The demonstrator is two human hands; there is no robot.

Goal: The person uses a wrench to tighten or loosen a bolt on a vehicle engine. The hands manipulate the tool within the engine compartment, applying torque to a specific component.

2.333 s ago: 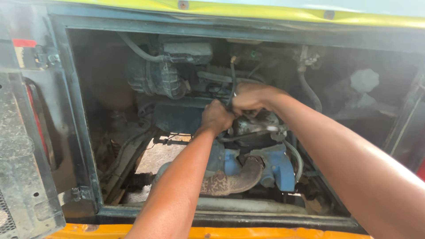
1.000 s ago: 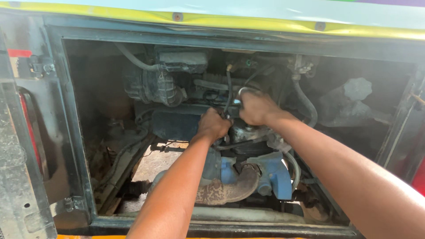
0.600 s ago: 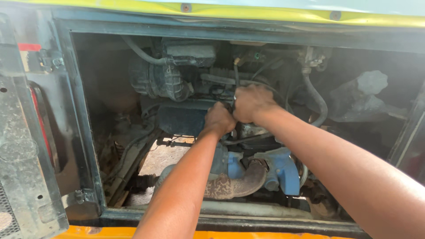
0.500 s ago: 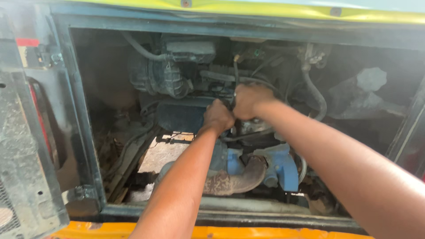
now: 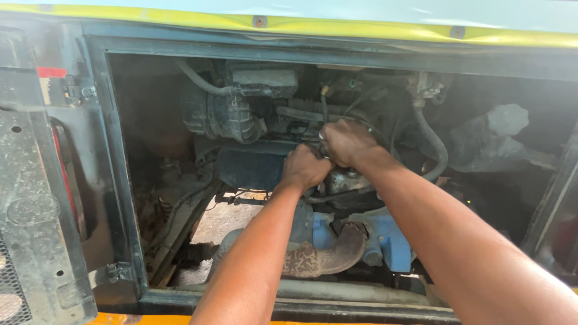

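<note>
Both hands are deep in the engine bay (image 5: 120, 180), closed in fists. The left hand (image 5: 306, 168) grips a part just below the right hand (image 5: 344, 141); the part itself is hidden. They touch above the blue housing (image 5: 391, 241).

This is a vehicle repair setting, at the open engine bay (image 5: 180, 150) of a large vehicle. A dark metal frame edged by a yellow body panel (image 5: 361, 27) surrounds a grimy engine with black hoses (image 5: 436, 144), a ribbed air filter housing (image 5: 223, 117), a rusty exhaust pipe (image 5: 325, 259) and blue-painted castings (image 5: 391, 241). A swung-open access door (image 5: 36, 198) with mesh hangs at the left, and bare ground shows below the engine.
</note>
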